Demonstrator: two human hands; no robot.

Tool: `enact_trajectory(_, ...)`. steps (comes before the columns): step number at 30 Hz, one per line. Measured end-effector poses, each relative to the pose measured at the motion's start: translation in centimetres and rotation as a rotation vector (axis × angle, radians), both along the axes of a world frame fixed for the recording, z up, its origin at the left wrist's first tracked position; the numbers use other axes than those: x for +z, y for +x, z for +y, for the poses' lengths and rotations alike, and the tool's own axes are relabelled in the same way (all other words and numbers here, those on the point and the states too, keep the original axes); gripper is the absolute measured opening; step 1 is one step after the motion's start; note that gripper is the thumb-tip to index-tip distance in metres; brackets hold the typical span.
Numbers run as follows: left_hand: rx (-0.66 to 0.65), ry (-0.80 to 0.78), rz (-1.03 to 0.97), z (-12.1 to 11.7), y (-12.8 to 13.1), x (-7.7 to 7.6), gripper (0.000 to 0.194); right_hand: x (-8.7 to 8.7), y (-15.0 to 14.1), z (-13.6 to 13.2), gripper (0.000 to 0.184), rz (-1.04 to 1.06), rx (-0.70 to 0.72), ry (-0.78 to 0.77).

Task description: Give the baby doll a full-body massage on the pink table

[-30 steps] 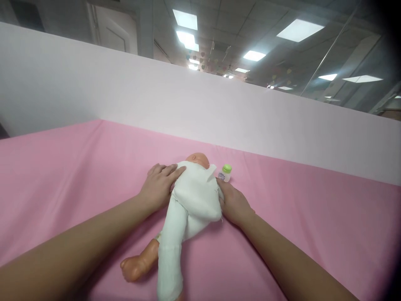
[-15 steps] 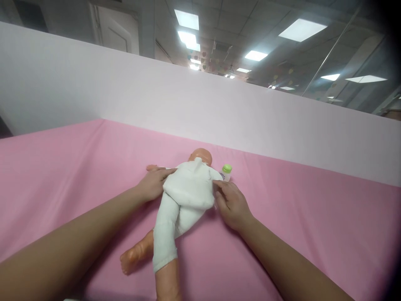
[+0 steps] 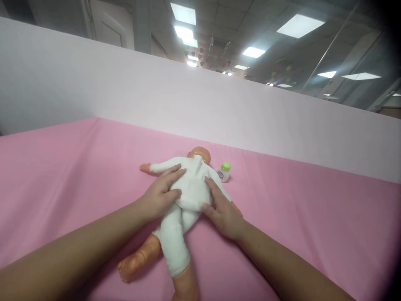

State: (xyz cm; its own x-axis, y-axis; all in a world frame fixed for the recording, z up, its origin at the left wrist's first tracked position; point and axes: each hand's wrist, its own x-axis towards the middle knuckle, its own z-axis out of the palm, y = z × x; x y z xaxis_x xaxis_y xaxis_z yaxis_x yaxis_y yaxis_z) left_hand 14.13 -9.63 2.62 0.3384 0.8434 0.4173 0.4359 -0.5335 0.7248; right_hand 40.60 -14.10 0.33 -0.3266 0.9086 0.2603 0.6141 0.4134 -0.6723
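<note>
A baby doll (image 3: 192, 184) in a white cloth suit lies stretched out on the pink surface, bald head away from me and legs toward me. Its face does not show. My left hand (image 3: 161, 193) rests on the left side of the doll's torso, fingers apart and extended over the cloth. On the torso's right side lies my right hand (image 3: 223, 211), with thumb and fingers spread and the fingertips touching the suit. The doll's right-hand arm is partly covered by my right hand.
A small clear bottle (image 3: 224, 172) with a green cap stands right of the doll's head. The pink sheet (image 3: 297, 217) has shallow folds. A white panel (image 3: 175, 98) rises behind it, with glass and ceiling lights beyond.
Both hands have moved inward from the doll's sides onto its torso. The doll's nearer leg has shifted right, and both its arms show more. The view has tilted slightly.
</note>
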Motion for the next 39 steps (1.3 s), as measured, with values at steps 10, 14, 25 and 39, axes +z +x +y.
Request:
enact_trajectory(10, 0.124, -0.114, -0.121, -0.8, 3.9, -2.1, 0.061, -0.2, -2.1, 0.3, 0.091, 0.253, -0.143, -0.1)
enact_trajectory(14, 0.048, -0.114, -0.024, -1.2, 4.4, -3.1, 0.06, -0.4, -2.7, 0.3, 0.076, 0.254, -0.195, -0.031)
enact_trajectory(25, 0.002, 0.111, 0.123, -1.9, 5.0, -2.0, 0.042, -1.0, -3.9, 0.0, 0.053, 0.176, -0.168, 0.149)
enact_trajectory(39, -0.051, 0.129, 0.171, -1.4, 4.0, -1.8, 0.04, -1.3, -2.3, 0.4, 0.07, 0.1, -0.077, 0.055)
